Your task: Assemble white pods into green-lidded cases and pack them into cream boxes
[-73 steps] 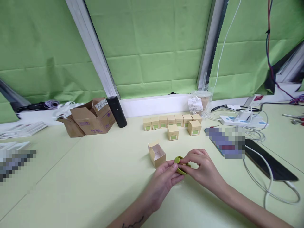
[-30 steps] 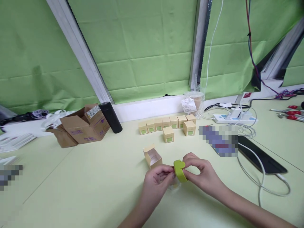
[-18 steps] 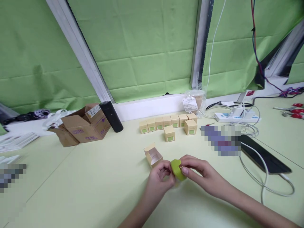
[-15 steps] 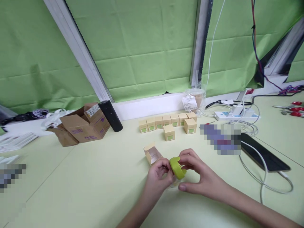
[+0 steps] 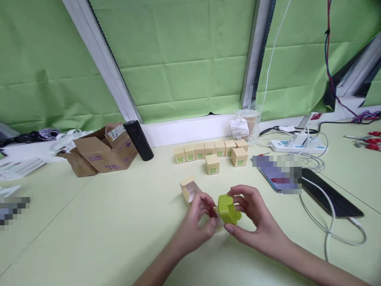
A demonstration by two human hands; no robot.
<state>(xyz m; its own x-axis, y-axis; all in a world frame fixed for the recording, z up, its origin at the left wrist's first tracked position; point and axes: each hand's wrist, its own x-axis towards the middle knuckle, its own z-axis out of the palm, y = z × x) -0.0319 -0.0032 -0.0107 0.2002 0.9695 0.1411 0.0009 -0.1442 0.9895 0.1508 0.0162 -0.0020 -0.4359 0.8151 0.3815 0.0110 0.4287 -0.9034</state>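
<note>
A yellow-green moulded plastic part, with a rounded lobe and a small tab, is held up between my hands above the table. My right hand grips it from the right, thumb below and fingers behind. My left hand is closed at its left side, pinching what looks like clear plastic film; the fingers partly hide it. Just behind my left hand stands a small cardboard box with its flap up, its lower part covered by that hand.
Small closed boxes stand in a row, with two more in front. A larger carton and a black cylinder are left. Phones, cables and a power strip lie right; a bagged cup stands behind.
The green part has turned and moved slightly right, showing more of its hollow side. My right hand has closed on it and shifted right; my left fingers have drawn slightly away from it.
</note>
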